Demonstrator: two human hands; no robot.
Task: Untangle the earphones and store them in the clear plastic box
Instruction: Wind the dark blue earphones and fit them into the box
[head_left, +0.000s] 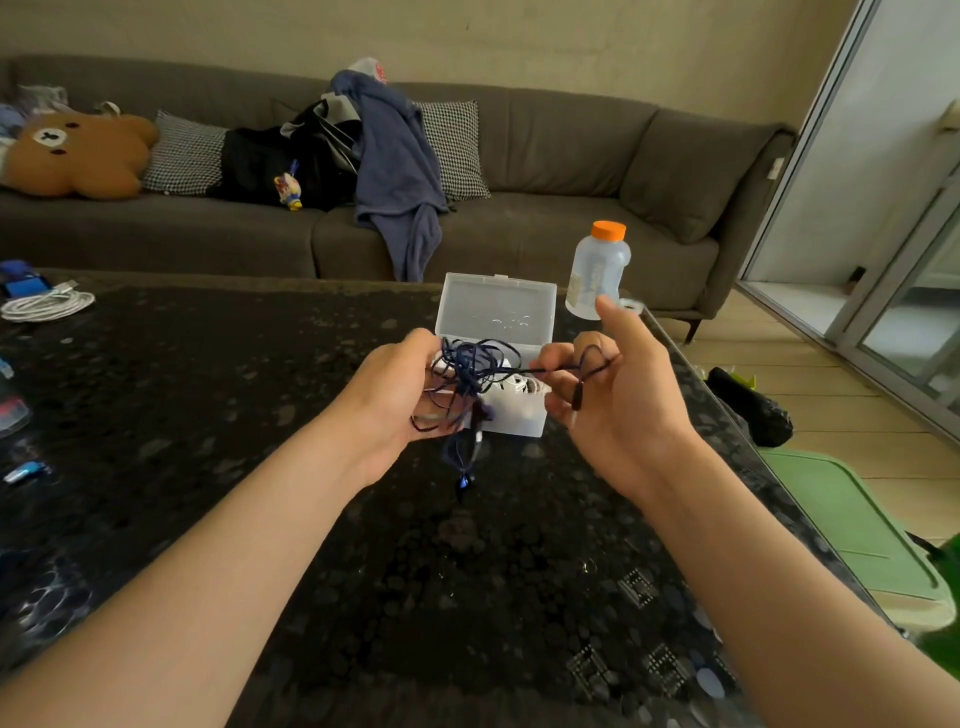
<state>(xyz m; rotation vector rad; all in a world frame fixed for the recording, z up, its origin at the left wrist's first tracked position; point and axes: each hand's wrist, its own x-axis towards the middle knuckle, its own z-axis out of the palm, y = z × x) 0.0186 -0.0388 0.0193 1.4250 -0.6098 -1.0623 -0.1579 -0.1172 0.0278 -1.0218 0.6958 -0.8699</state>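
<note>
Working one strand loose from the tangle, right over the open box

Above the dark speckled table (415, 571), the left hand (400, 400) curls round the knot of the navy earphones (467, 374) to steady it. The right hand (613, 395) pinches a strand near the plug, index finger raised, and holds it taut. One earbud (464, 480) dangles below. The clear plastic box (519, 421) stands just behind, lid up and likely ready to fill, with an orange-capped bottle (597, 270) beyond.

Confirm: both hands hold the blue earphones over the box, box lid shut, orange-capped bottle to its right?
One error: the lid is open, standing up at the back of the box, as the head view shows. The rest holds: the left hand and right hand both hold the blue earphones, and the bottle stands to the box's right.
</note>
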